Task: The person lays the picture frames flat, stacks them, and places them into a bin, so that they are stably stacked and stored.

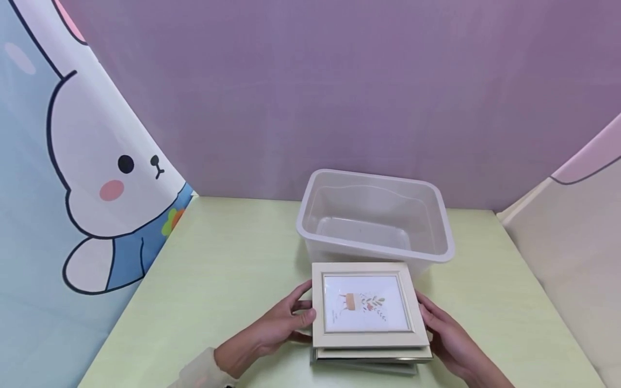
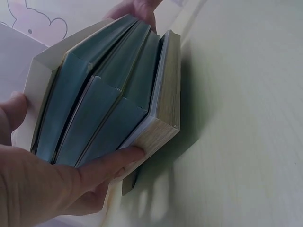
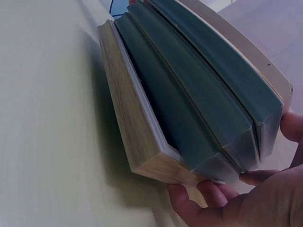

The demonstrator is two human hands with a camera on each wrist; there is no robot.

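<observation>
A stack of picture frames is held between both hands in front of the bin. The top picture frame is cream, with a small print of a plant in an orange pot lying sideways. My left hand grips the stack's left side, thumb by the top frame and fingers lower down. On the right side my right hand grips it too, its fingers partly hidden behind the edge. In the left wrist view several blue-green frame sides show, above a wood-grain frame at the bottom. The right wrist view shows the same wood-grain frame close over the table.
A pale plastic bin stands right behind the stack, with nothing seen inside. The light green table meets a purple backdrop at its far edge. Cloth with a cartoon rabbit hangs at the left, and pale cloth at the right.
</observation>
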